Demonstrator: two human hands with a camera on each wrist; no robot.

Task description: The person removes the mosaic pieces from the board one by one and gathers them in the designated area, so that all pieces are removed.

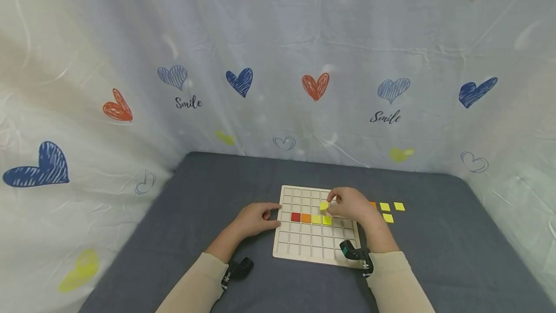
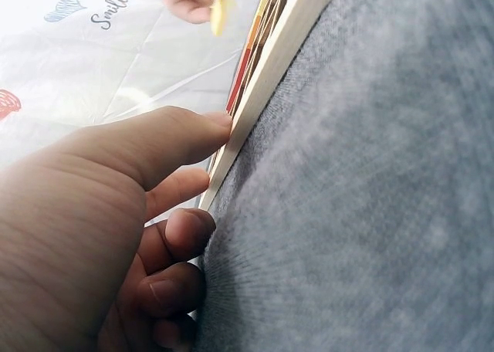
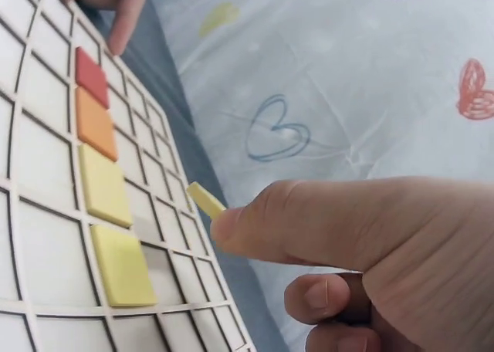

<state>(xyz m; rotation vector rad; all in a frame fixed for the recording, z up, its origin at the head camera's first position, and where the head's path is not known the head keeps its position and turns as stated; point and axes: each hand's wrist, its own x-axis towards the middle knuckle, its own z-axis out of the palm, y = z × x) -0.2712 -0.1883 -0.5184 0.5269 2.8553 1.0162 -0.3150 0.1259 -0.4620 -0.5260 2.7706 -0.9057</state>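
Above a pale wooden grid board (image 1: 299, 250), my right hand (image 1: 349, 204) pinches a small yellow square tile (image 3: 204, 201) between thumb and finger. The tile is tilted and raised over the grid. Along one row of the board lie a red tile (image 3: 92, 77), an orange tile (image 3: 96, 123) and two yellow ones, side by side in their cells. My left hand (image 1: 254, 219) touches the board's left edge with thumb and index fingertips spread apart. In the left wrist view its other fingers (image 2: 174, 289) are bent beside the edge.
Right of the board, partly behind my right forearm, several loose tiles lie on the grey tablecloth (image 1: 434, 255): yellow tiles (image 1: 399, 206) and an orange tile (image 1: 373, 204). A white curtain (image 1: 278, 52) printed with hearts surrounds the table's back and sides.
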